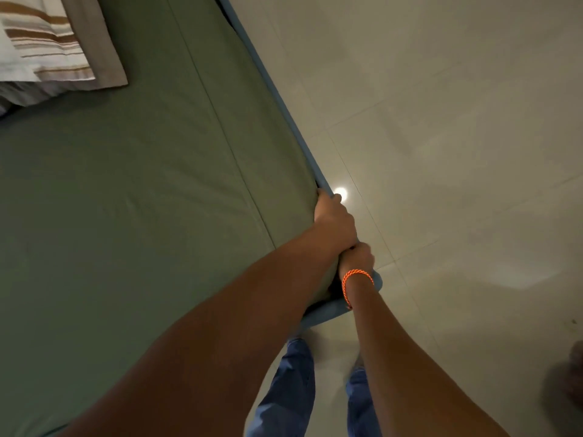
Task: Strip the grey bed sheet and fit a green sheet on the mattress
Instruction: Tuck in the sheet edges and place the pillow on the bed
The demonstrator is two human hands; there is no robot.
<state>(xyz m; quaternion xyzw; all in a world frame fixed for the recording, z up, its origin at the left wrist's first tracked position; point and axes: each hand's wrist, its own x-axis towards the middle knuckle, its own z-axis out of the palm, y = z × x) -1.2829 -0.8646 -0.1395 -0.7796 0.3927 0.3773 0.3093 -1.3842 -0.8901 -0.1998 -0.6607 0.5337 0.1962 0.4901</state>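
Tucking the last corner

The smooth green cotton sheet (142,184) covers the mattress; its hem runs along the blue bed edge (277,99). Left hand (334,219) curls over that hem, nearer the corner; right hand (358,257), just behind, grips fabric too

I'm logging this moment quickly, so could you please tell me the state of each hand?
Left hand: pressing the green sheet down at the mattress edge.
Right hand: fingers hidden at the corner; cannot be told.
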